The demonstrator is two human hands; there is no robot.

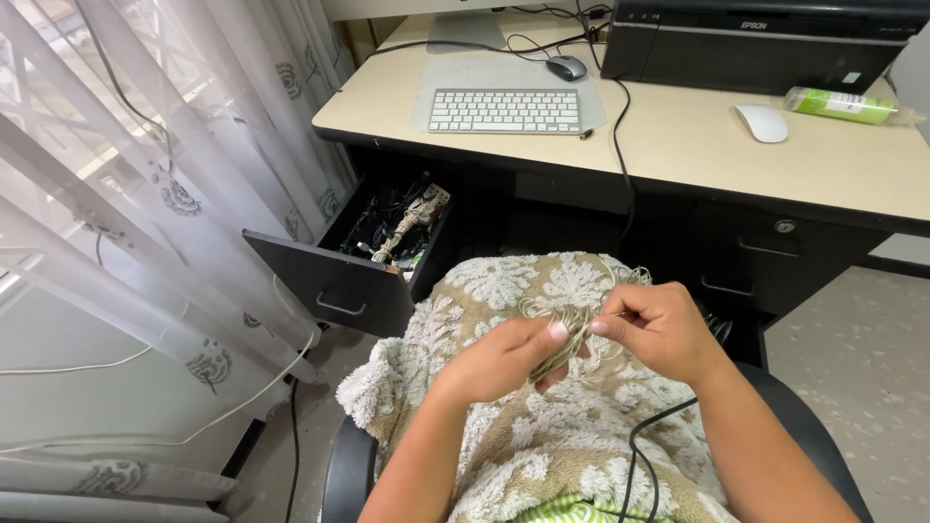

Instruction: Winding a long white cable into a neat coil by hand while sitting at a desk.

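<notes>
My left hand (504, 356) and my right hand (659, 327) meet over my lap, both pinching a tangled bundle of thin beige cord (572, 324). The left thumb and fingers close around the lower part of the tangle, the right fingertips pinch a strand near its top. Loose loops of the cord (630, 279) spread over a beige and white floral towel (484, 291) that covers my lap. A black cable (644, 441) runs across the towel below my right wrist.
I sit on a black chair (339, 475) before a beige desk (678, 145) with a white keyboard (504, 109), two mice, a black printer (765, 39) and a green tube (841, 105). An open black drawer (334, 281) full of cables juts out left. Sheer curtains (145, 194) hang at left.
</notes>
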